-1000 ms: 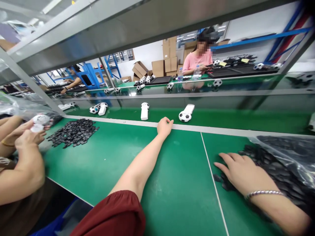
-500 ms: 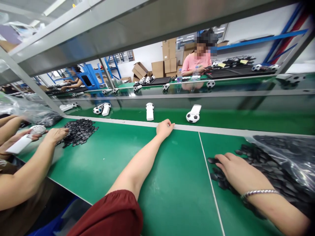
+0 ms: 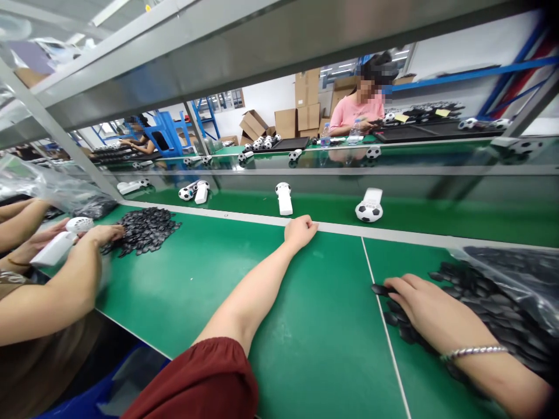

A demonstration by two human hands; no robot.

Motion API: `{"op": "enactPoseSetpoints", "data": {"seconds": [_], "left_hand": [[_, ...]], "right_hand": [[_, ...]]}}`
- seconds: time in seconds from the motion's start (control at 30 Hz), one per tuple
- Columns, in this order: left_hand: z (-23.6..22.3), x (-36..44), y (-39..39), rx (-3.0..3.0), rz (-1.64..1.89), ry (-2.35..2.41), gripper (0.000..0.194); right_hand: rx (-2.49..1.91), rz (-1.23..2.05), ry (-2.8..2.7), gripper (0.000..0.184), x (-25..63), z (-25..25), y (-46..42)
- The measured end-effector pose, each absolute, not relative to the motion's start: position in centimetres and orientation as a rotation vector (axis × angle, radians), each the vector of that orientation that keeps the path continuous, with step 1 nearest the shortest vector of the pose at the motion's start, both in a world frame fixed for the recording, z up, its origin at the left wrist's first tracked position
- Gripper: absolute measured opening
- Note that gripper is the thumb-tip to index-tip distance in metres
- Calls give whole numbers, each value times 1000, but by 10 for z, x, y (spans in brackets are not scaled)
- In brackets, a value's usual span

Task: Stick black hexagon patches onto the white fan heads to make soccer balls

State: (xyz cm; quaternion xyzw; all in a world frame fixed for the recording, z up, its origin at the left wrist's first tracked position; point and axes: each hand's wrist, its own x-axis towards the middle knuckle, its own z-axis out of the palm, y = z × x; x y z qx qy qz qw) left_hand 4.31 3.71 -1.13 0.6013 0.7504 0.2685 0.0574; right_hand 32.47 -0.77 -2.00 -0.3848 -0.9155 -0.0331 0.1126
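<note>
My left hand [image 3: 300, 231] rests curled on the metal rail [image 3: 244, 220] at the far edge of the green workbench [image 3: 314, 326], holding nothing. At the right, my right hand [image 3: 430, 308] lies on a heap of flat black pieces [image 3: 476, 297], and a black piece [image 3: 382, 290] sticks out from its fingertips. A bracelet circles that wrist. Beyond the rail, on a lower green belt [image 3: 323, 206], stand white handles with soccer-ball heads, the nearest [image 3: 369, 212] straight ahead of my left hand.
A co-worker's hands at the left hold a white handle with a round head [image 3: 59, 244], next to a black pile [image 3: 144, 230]. A clear plastic bag [image 3: 510, 273] lies behind my right hand. A grey metal shelf beam [image 3: 218, 70] crosses overhead, with another bench beyond.
My right hand has closed on a black piece in the heap. My left hand stays on the rail. The co-worker's hands moved, and the whole view shifted slightly.
</note>
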Motion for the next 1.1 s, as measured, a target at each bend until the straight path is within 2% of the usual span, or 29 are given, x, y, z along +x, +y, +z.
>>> {"op": "enactPoseSetpoints", "data": {"seconds": [0.33,0.5,0.7,0.93,1.03,1.1], "left_hand": [[-9,44,35,1809,967,2298,21],[-7,45,34,1724,1193,2393,49],[-12,42,36,1722,1288,2309,48],[0,69,13,2040,1272,1935,33],[8,103,-6,2301,1183,1613,47],[13,128,-21,2561,1049,1189,56]], "right_hand": [[-1085,-67,-2696,31,316,-7,-14],[-1076,-26,-2685,32,316,-8,-13],[-1060,-15,-2679,34,317,-11,-10],[-964,-31,-2689,39,317,-14,-5],[-878,-48,-2638,41,315,-17,-6],[-903,-70,-2560,36,314,-15,-11]]}}
